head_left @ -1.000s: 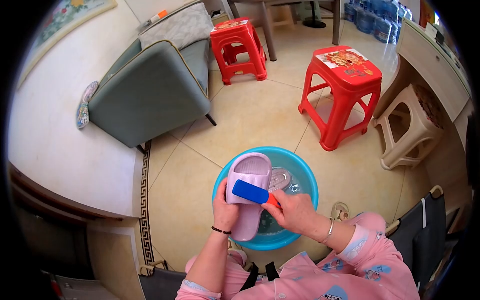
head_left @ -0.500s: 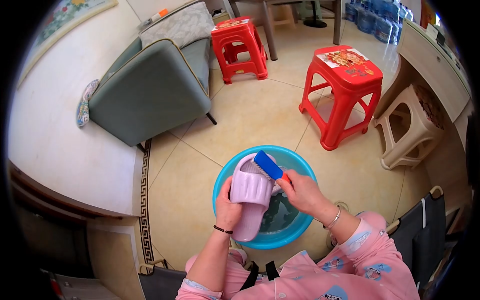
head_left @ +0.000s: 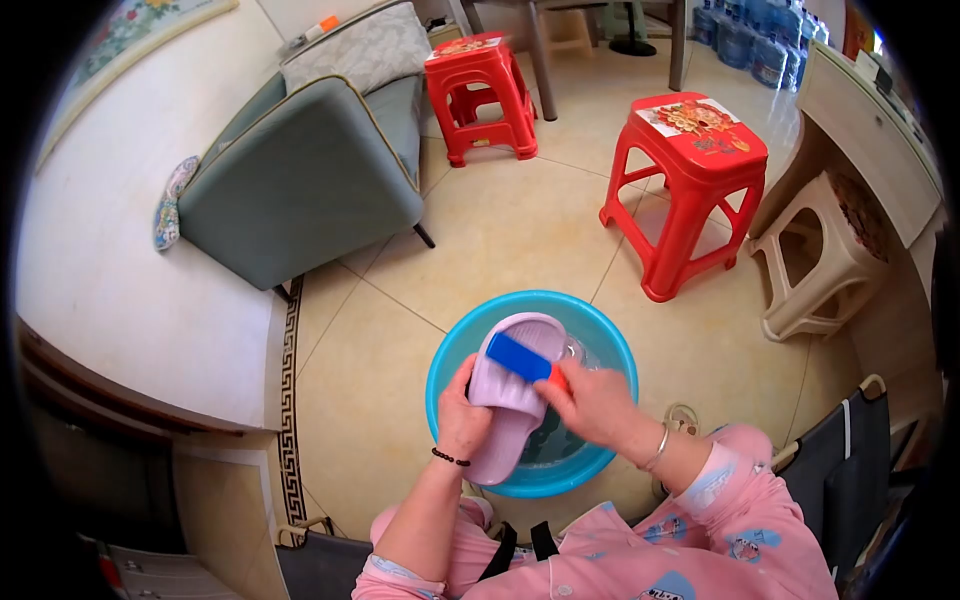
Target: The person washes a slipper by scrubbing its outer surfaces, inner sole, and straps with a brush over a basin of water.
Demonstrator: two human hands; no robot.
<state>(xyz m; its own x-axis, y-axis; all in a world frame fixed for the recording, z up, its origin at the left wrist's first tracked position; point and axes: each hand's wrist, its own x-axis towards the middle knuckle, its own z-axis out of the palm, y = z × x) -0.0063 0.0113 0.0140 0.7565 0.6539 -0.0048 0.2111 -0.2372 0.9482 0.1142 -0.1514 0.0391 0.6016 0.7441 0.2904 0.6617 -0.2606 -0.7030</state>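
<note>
My left hand (head_left: 464, 418) grips a lilac slipper (head_left: 510, 432) by its left side, holding it tilted over a turquoise basin (head_left: 433, 375). In my right hand (head_left: 598, 405) is a scrubbing brush (head_left: 518, 356) with a blue head and an orange-red handle. The brush head lies across the slipper's strap near the toe opening; its bristles face down and are hidden. Dark-looking water (head_left: 552, 440) shows in the basin below. Something pale, partly covered by my right hand and the brush, is in the basin behind the slipper.
Two red plastic stools (head_left: 690, 150) stand on the tiled floor ahead, with a beige stool (head_left: 825, 255) at the right under a desk. A grey-green armchair (head_left: 300, 180) is at the left. Several blue water bottles (head_left: 770, 60) stand at the back right.
The brush has moved from the slipper's right toe edge down and left onto the strap, its bristles turning out of sight. The slipper has tipped slightly, its toe swinging right.
</note>
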